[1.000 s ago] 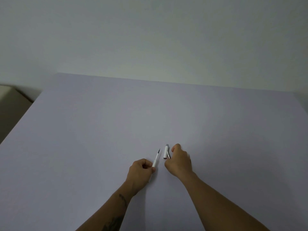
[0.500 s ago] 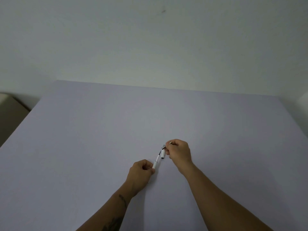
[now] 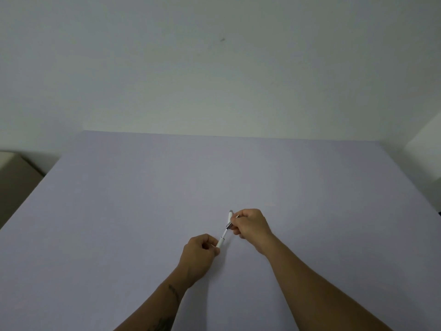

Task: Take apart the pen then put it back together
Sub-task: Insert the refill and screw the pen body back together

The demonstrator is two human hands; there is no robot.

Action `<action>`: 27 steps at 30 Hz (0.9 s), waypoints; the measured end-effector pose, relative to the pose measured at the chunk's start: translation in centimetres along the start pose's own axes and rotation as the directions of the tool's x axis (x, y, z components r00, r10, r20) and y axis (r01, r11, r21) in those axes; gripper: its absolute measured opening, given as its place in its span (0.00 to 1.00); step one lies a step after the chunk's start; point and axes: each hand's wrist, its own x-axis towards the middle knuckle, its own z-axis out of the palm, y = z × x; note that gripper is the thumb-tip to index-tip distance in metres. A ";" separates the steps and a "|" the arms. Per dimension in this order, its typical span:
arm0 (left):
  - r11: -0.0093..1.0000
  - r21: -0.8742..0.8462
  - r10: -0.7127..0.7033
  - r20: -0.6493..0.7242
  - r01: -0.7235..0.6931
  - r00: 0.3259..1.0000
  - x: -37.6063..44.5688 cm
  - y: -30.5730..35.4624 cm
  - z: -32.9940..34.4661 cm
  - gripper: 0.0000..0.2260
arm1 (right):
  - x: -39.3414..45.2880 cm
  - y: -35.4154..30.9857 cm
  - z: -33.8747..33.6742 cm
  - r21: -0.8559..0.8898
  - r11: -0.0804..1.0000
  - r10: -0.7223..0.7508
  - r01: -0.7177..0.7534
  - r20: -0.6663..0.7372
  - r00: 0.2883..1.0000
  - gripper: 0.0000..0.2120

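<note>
A slim white pen body (image 3: 222,240) points up and to the right from my left hand (image 3: 199,253), which is closed around its lower end. The white cap (image 3: 229,219), with a grey tip and a metal clip, sits over the pen's front end in line with the body. My right hand (image 3: 251,224) pinches the cap from the right side. Both hands hover just above the pale lilac table (image 3: 119,223), near its middle. The pen's writing tip is hidden inside the cap.
A plain whitish wall (image 3: 214,80) rises behind the table's far edge. A beige piece of furniture (image 3: 14,175) stands off the table's left side, and a white object (image 3: 427,139) shows at the far right.
My right hand picked the cap up from the table, brought it to the pen's tip and slid it over the front end. My left hand held the body steady throughout.
</note>
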 end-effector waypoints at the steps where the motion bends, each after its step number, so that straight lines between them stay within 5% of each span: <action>1: 1.000 0.001 0.012 -0.005 -0.012 1.000 -0.1 0.0 0.0 0.05 | -0.1 0.0 -0.2 0.001 1.000 -0.002 0.002 -0.002 1.000 0.09; 12: 0.997 -0.019 0.074 -0.051 -0.075 0.996 -0.8 0.4 -0.4 0.07 | -1.7 -1.0 -1.1 0.002 0.999 0.039 -0.040 0.122 0.992 0.08; 27: 0.994 -0.079 0.083 0.099 -0.075 0.992 -1.6 1.3 -0.7 0.07 | -2.6 -1.0 -1.5 -0.128 0.992 0.042 -0.018 0.189 0.981 0.07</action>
